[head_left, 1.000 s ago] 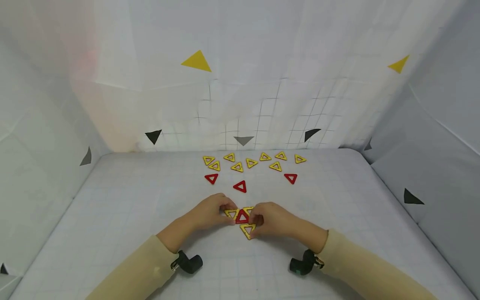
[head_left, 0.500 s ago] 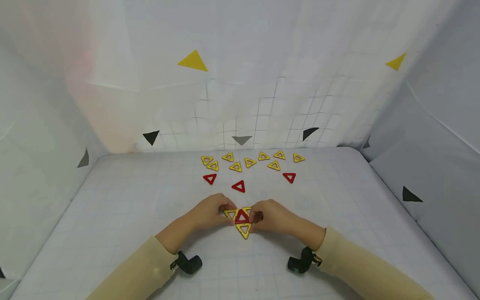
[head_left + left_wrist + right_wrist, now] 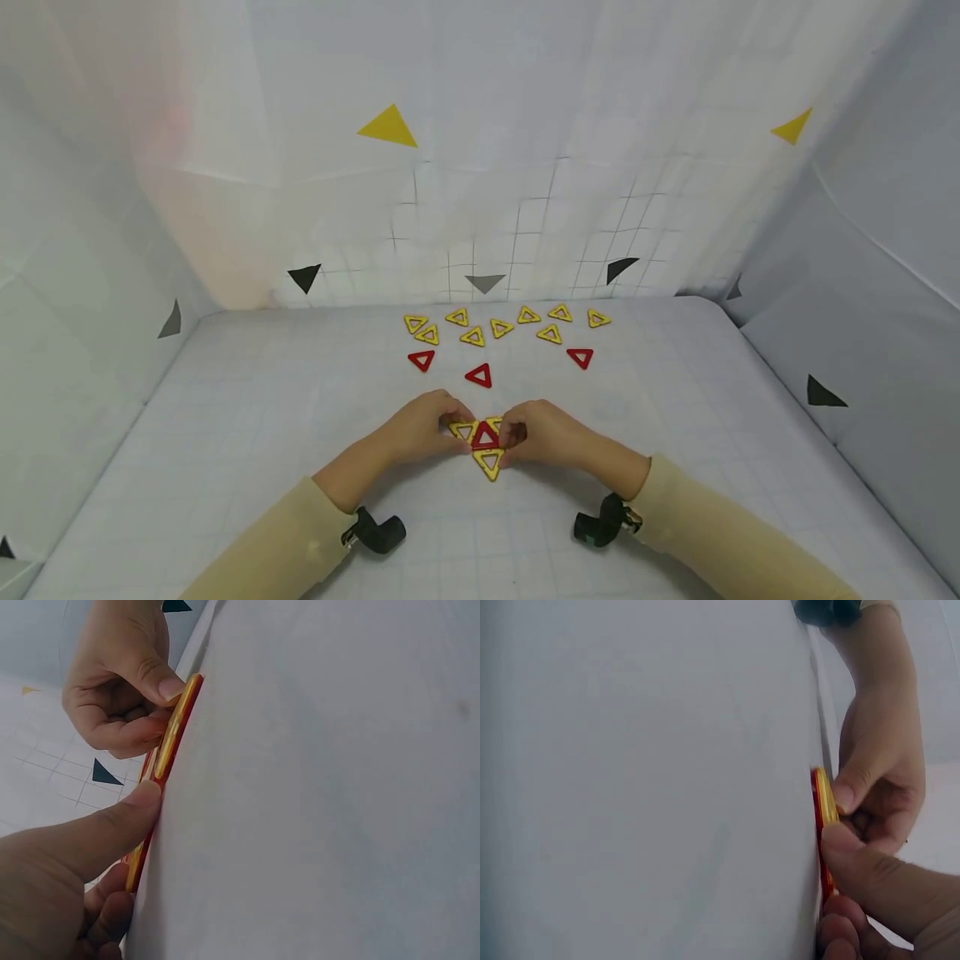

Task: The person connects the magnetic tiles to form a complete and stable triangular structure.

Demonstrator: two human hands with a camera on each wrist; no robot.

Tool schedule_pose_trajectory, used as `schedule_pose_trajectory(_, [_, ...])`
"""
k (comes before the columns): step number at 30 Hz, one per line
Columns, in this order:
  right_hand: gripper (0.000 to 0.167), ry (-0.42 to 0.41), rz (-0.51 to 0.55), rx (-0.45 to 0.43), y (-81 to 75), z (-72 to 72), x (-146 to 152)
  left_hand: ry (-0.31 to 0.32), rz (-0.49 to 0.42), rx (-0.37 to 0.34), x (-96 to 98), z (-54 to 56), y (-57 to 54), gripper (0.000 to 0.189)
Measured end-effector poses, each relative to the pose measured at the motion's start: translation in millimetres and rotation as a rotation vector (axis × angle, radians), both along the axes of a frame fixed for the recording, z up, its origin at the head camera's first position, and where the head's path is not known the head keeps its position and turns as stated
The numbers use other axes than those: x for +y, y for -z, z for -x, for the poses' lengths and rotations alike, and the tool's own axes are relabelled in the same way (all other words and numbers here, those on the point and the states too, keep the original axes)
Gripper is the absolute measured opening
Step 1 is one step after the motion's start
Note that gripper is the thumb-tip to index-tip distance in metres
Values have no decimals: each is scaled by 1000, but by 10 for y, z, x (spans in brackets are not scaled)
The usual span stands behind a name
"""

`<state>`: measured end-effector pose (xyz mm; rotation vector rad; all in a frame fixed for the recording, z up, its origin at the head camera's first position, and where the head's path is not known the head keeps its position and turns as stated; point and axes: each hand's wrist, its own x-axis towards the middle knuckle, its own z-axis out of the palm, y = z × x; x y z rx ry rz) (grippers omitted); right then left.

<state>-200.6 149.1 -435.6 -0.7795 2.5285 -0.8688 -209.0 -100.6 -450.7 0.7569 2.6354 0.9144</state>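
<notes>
On the left, a tan sleeve leads to the left hand; its thumb and fingers are close together and pinch the left yellow triangle frame; touching that on its right is the middle red triangle frame, with one tip away from the person and a flat side toward the person; the lower yellow triangle frame meets that flat side, and its tip points at the person; the right yellow triangle frame is on the red one's other side, partly hidden by the right hand; that hand has bent fingers and its thumb down by the lower yellow one, and it holds the right edge of the bunch.

The four lie low on the white worktop, right between the hands, so neither hand is clearly nearer; I see no long way in the shape, just one big triangle aimed at the person; the left wrist view shows both thumbs on the edge.

Past the hands, from left to right, are a left loose red triangle beyond the left hand, a middle loose red triangle beyond the gap and closer to the left hand, and a right loose red triangle beyond the right hand; behind them, nine loose yellow triangles make a crooked row.
</notes>
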Motion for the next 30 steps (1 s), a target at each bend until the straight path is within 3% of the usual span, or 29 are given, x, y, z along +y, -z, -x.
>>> schedule_pose_trajectory(9, [19, 93, 10, 16, -32, 137, 96, -1, -11, -21, -23, -6, -11, 35])
schedule_pose_trajectory(16, [30, 146, -12, 6, 1, 201, 85, -45, 14, -5, -61, 3, 11, 32])
schedule_pose_trajectory(30, [29, 142, -31, -16, 60, 258, 37, -30, -30, -32, -56, 21, 59, 32])
